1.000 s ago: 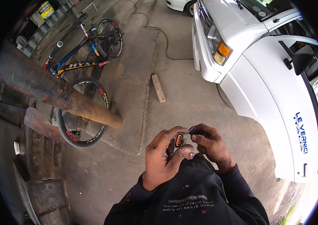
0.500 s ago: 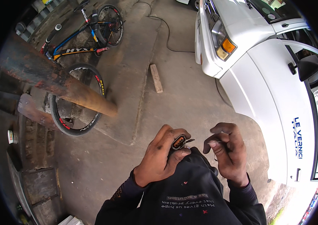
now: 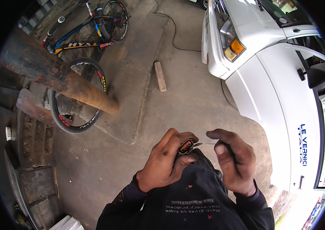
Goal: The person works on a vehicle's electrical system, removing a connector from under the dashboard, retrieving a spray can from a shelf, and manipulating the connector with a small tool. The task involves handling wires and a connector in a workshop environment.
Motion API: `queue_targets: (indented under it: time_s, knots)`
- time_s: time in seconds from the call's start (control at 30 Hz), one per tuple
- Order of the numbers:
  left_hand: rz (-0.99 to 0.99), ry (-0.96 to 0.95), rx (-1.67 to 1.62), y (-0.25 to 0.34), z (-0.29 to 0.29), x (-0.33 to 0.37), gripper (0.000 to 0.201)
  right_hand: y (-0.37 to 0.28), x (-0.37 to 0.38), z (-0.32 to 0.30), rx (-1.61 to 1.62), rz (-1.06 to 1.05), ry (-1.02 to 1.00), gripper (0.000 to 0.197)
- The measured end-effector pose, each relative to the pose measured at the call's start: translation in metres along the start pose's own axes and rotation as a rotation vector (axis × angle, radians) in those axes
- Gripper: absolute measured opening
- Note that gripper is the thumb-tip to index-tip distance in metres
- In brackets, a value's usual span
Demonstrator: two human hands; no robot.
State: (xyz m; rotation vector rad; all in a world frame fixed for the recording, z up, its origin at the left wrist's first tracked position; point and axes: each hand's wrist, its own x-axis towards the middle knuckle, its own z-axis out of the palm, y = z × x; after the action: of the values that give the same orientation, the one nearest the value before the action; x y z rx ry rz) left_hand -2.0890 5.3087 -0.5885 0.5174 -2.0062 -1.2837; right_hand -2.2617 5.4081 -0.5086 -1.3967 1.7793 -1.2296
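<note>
My left hand (image 3: 166,161) grips a small black and orange connector-like part (image 3: 185,147) between thumb and fingers, held in front of my dark sweater. My right hand (image 3: 233,159) pinches a thin metal pin or wire (image 3: 204,144) whose tip points at the part's right end. Both hands hover close together above the concrete floor (image 3: 177,103). What lies inside the part is too small to make out.
A white vehicle (image 3: 273,84) stands close on the right. A rusty pipe (image 3: 59,78) slants in from the left over a loose bicycle wheel (image 3: 78,99). A blue bicycle (image 3: 85,28) lies at the back left. A wooden block (image 3: 160,76) rests on the floor ahead.
My hands have come a little apart, and the right hand now holds the thin pin out toward the part. The view has tilted slightly down and toward the hands.
</note>
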Motion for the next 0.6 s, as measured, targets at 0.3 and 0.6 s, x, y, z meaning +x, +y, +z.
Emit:
queue_targets:
  time_s: [0.3,0.6]
  knots:
    - [-0.034,-0.017,-0.01,0.006,0.001,0.003,0.056,0.001,0.0,0.012,-0.352,-0.436,0.074,0.03]
    - [-0.066,-0.022,-0.045,0.015,0.005,0.004,0.064,0.002,-0.003,0.014,-0.403,-0.489,0.117,0.031]
